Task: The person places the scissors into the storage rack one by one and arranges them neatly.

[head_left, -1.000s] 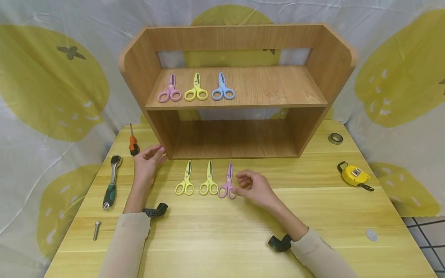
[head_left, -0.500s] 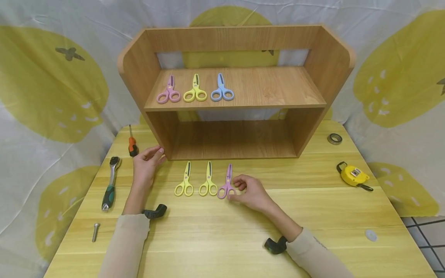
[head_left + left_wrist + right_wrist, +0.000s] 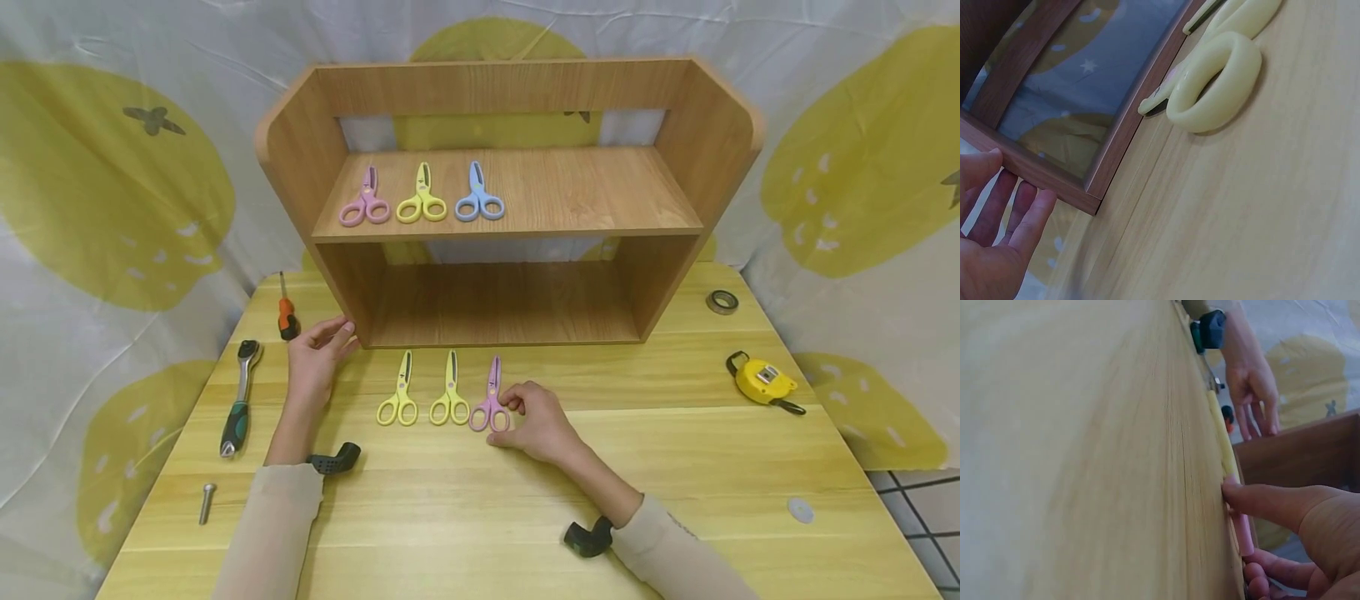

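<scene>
My right hand point(image 3: 536, 425) has its thumb and curled fingers at either side of the right handle loop of the purple scissors point(image 3: 492, 387), which lie flat on the table. From the right wrist view, thumb and fingertips touch both ends of the pink-purple handle point(image 3: 1242, 532). Two yellow scissors point(image 3: 403, 392) lie in a row to its left, blades toward the shelf. My left hand point(image 3: 315, 358) touches the lower left side of the wooden shelf point(image 3: 517, 232) with loose fingers; in the left wrist view its fingertips rest along the shelf's edge point(image 3: 1054, 187).
On the upper board lie purple scissors point(image 3: 365, 200), yellow scissors point(image 3: 422, 196) and blue scissors point(image 3: 478, 196). A screwdriver point(image 3: 287, 312), a ratchet wrench point(image 3: 238, 404) and a bolt point(image 3: 207, 503) lie left. Tape point(image 3: 722, 302), a tape measure point(image 3: 763, 381) and a washer point(image 3: 800, 510) lie right.
My right hand has moved slightly left and toward me, bringing thumb and fingers around the purple scissors' right loop. My left hand stays at the shelf's side.
</scene>
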Motion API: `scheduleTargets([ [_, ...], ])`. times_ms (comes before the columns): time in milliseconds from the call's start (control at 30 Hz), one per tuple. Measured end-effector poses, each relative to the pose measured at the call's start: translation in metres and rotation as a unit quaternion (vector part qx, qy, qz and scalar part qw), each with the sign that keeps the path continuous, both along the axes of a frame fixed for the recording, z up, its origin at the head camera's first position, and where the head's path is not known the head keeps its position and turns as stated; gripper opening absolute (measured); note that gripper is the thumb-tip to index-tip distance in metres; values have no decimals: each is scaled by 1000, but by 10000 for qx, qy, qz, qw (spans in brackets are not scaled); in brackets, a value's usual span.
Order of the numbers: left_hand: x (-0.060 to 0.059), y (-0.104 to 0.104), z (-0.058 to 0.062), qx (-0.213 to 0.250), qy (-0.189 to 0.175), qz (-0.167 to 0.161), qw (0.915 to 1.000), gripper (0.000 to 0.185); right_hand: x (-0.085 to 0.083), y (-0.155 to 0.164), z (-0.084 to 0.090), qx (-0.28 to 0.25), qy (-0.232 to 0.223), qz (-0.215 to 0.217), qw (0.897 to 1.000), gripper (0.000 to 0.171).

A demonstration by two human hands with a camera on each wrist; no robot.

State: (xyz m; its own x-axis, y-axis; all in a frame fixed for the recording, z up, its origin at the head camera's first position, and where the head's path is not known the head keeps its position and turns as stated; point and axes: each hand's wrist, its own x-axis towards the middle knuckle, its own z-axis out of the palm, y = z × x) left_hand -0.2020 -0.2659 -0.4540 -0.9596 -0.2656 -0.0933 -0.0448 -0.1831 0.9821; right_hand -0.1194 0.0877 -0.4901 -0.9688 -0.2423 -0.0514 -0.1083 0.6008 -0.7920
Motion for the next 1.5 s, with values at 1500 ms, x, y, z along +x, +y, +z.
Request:
scheduleTargets([
  [1500,-3,0,-3,-88,-14,51,9999,32,12,53,138,-1953,1207,263,9729,36],
])
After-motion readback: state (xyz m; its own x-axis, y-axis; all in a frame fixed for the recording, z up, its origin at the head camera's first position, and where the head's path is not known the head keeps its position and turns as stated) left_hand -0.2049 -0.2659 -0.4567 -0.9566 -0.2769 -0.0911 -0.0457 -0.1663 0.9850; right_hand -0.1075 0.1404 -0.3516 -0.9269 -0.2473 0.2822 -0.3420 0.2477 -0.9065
